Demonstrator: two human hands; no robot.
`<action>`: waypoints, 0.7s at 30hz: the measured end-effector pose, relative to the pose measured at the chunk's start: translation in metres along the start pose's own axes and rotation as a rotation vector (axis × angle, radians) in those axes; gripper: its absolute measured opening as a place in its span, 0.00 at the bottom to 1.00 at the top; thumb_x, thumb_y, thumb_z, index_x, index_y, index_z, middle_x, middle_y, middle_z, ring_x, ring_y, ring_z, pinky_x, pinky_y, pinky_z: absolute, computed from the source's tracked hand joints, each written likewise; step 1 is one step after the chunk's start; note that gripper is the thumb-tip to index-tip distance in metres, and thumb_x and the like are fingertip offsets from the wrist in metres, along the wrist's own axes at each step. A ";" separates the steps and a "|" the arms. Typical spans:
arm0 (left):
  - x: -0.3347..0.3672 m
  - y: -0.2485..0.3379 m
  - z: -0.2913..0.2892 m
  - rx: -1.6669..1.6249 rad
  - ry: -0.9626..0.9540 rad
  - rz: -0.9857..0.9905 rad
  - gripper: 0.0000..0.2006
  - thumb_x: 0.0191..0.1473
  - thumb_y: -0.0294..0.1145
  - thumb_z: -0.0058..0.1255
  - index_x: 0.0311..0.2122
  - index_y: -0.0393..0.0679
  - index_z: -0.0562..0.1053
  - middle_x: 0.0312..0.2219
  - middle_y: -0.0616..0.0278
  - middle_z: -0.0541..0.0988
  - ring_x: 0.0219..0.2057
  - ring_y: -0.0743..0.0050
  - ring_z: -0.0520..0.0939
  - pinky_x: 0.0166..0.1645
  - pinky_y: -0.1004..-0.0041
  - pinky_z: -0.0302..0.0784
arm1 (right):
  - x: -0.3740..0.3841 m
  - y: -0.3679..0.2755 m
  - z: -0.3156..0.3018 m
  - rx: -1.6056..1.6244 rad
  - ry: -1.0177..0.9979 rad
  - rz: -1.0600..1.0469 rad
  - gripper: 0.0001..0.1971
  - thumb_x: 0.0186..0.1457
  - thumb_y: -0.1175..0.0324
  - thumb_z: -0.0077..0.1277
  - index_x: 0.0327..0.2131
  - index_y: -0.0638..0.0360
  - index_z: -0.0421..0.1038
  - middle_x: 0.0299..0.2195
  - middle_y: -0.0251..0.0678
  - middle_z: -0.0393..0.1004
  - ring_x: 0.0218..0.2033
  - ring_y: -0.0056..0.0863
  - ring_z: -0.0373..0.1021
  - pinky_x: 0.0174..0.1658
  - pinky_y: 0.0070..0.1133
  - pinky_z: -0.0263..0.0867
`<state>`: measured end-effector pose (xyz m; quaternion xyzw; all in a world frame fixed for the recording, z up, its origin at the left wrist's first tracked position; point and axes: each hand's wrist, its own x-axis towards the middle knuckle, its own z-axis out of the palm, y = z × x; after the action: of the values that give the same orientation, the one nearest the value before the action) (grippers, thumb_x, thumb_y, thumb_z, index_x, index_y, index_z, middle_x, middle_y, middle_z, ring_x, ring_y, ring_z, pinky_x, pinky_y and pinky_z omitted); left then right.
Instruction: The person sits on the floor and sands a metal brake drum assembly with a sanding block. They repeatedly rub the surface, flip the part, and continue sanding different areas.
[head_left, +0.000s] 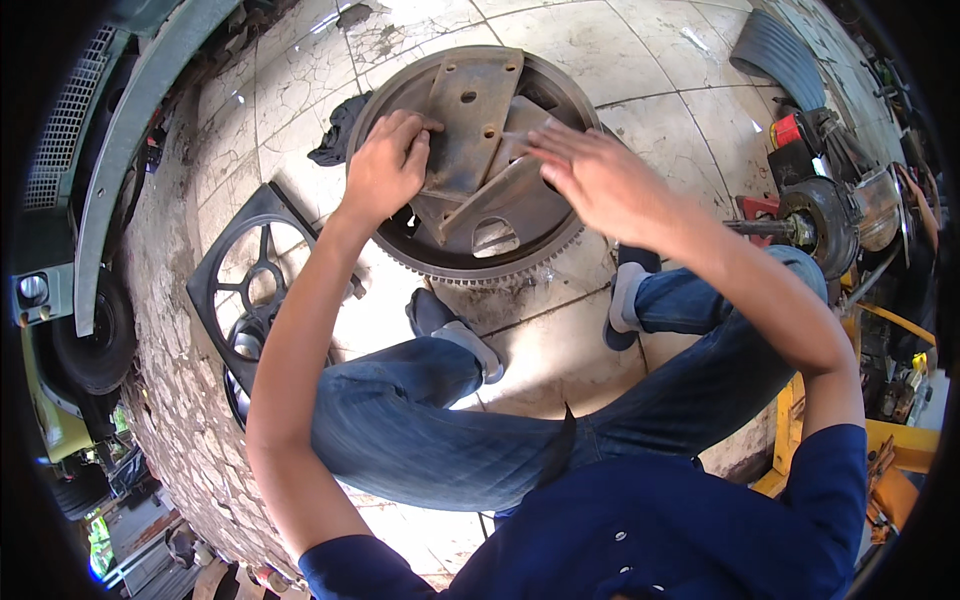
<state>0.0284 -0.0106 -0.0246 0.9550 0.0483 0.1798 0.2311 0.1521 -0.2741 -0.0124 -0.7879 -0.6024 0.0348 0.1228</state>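
Note:
A large round toothed metal wheel, like a flywheel (pixel 480 270), lies flat on the floor in front of my feet. On it rests a rusty flat metal plate (pixel 465 115) with several holes. Beneath and beside that plate, a second angled metal piece (pixel 495 195) lies slanted across the wheel. My left hand (pixel 390 165) has its fingers curled at the plate's left edge, gripping it there. Over the wheel's right side, my right hand (pixel 595 180) has its fingers stretched out, slightly blurred, with nothing visible in it. Its palm side is hidden.
Left of the wheel are a black cloth (pixel 345 125) and a black frame with a spoked ring (pixel 228 228). A vehicle's bumper (pixel 115 150) stands further left. At right are a ribbed grey curved piece (pixel 785 55), a drum-like part on a shaft (pixel 830 225) and a yellow stand (pixel 785 430).

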 end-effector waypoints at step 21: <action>0.003 0.001 0.000 0.018 0.016 0.004 0.10 0.60 0.28 0.43 0.40 0.45 0.78 0.41 0.61 0.78 0.45 0.56 0.78 0.49 0.63 0.75 | -0.002 -0.009 -0.019 0.027 -0.078 -0.004 0.29 0.71 0.55 0.26 0.63 0.68 0.56 0.65 0.51 0.59 0.66 0.45 0.56 0.69 0.44 0.48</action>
<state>0.0310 -0.0113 -0.0232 0.9556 0.0497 0.1874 0.2218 0.1475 -0.2768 0.0079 -0.7831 -0.6076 0.0736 0.1100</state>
